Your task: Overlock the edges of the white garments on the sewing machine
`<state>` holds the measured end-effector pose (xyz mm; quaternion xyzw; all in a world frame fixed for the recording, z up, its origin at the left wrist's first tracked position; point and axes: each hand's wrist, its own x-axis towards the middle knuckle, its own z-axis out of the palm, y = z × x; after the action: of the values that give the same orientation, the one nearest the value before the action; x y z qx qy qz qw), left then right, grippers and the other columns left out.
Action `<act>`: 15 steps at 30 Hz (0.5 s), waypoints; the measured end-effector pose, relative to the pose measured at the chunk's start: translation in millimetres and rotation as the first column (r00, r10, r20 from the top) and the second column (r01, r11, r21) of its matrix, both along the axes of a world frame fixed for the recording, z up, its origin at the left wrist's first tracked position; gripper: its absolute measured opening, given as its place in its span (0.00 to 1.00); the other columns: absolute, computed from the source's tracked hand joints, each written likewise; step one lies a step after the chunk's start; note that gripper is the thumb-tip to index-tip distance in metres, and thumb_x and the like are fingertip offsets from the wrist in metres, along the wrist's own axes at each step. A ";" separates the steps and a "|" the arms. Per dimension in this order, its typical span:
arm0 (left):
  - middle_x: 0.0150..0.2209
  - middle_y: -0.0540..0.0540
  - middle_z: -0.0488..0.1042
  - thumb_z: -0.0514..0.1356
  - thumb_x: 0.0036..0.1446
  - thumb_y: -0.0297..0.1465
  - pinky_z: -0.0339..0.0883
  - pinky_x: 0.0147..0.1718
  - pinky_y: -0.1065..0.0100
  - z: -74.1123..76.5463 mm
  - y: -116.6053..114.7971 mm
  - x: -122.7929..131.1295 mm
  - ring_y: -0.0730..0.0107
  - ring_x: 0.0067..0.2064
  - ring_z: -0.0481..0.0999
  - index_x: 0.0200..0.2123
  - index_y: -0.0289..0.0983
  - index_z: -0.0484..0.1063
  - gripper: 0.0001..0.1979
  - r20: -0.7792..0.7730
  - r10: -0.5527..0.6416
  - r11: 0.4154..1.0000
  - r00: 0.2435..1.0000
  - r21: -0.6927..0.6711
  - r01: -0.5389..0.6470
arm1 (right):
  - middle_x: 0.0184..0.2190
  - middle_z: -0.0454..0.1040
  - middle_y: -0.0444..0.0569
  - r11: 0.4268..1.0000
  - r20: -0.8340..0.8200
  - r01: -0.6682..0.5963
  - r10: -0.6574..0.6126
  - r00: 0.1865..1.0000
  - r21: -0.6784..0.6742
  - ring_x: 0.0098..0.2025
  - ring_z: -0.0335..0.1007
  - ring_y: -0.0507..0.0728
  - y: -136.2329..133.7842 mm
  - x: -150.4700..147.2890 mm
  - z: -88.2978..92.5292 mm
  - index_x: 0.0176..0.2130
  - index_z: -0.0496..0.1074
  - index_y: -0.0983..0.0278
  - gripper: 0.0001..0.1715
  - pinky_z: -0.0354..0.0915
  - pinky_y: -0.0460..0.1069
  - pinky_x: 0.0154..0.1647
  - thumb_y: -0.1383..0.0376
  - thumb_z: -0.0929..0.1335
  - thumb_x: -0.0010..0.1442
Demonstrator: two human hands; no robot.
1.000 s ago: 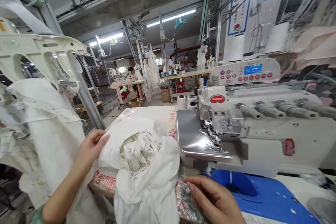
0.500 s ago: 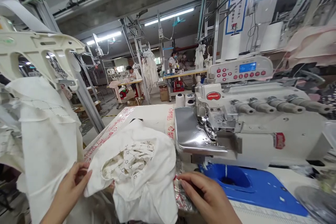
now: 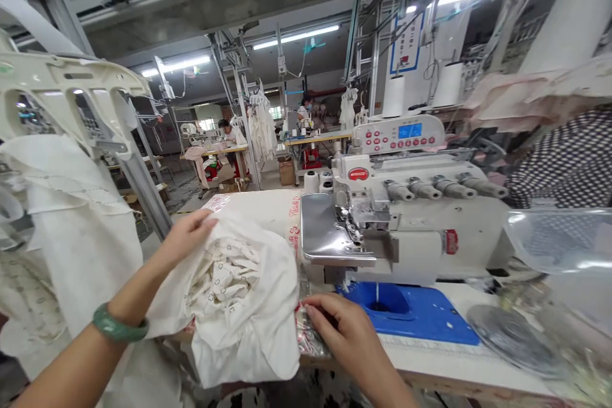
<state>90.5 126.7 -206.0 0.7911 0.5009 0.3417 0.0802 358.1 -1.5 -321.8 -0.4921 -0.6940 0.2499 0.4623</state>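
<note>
A bunched white garment (image 3: 272, 331) with a small printed pattern inside its round opening lies on the taped table extension. At the garment's upper left edge, the fingers of my left hand (image 3: 191, 233) are closed on the cloth; a green bangle (image 3: 119, 325) circles that wrist. My right hand (image 3: 344, 331) is by the garment's right side, thumb and fingers pinched together. What lies between those fingertips is too small to make out. Just beyond stands a white overlock sewing machine (image 3: 421, 217) with a shiny metal plate (image 3: 320, 223).
White cloth pieces (image 3: 81, 204) hang from a cream hanger clamp (image 3: 71, 89) at left. A blue tray (image 3: 415, 312) sits below the machine, near a clear round lid (image 3: 511, 338). Thread cones (image 3: 394, 95) stand behind. Two people work at distant tables.
My left hand has moved up and away from me, from the garment's lower left to its upper left edge. The right hand stays beside the garment. The view has shifted right.
</note>
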 end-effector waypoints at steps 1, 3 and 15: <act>0.27 0.49 0.70 0.51 0.50 0.46 0.62 0.28 0.71 6.5 -3.4 -4.1 0.67 0.30 0.69 0.29 0.37 0.68 0.18 0.074 0.025 1.000 0.997 0.004 -0.025 | 0.33 0.76 0.48 1.000 0.012 0.006 -0.006 1.000 0.000 0.36 0.70 0.57 -0.2 -0.5 0.6 0.34 0.74 0.63 0.14 0.61 0.49 0.37 0.65 0.60 0.60; 0.27 0.50 0.70 0.55 0.47 0.47 0.59 0.24 0.74 20.2 -12.1 -13.6 0.70 0.28 0.67 0.32 0.37 0.68 0.19 0.231 0.065 0.998 0.971 -0.012 -0.064 | 0.33 0.76 0.47 1.000 0.027 0.010 -0.010 1.000 0.004 0.36 0.70 0.57 -0.6 -1.5 1.1 0.35 0.74 0.63 0.14 0.61 0.48 0.36 0.65 0.60 0.60; 0.26 0.52 0.69 0.62 0.43 0.36 0.57 0.23 0.73 76.4 -119.3 -36.7 0.73 0.27 0.66 0.27 0.39 0.71 0.07 0.417 -0.022 0.949 0.909 0.295 -0.112 | 0.35 0.77 0.46 0.999 -0.007 0.002 -0.001 1.000 0.052 0.36 0.73 0.61 6.7 9.9 -29.5 0.35 0.77 0.54 0.13 0.68 0.50 0.36 0.53 0.65 0.55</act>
<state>53.8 7.4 -129.5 0.6909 0.4304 0.5786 0.0507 368.0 5.2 -351.3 -0.4795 -0.6984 0.2328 0.4776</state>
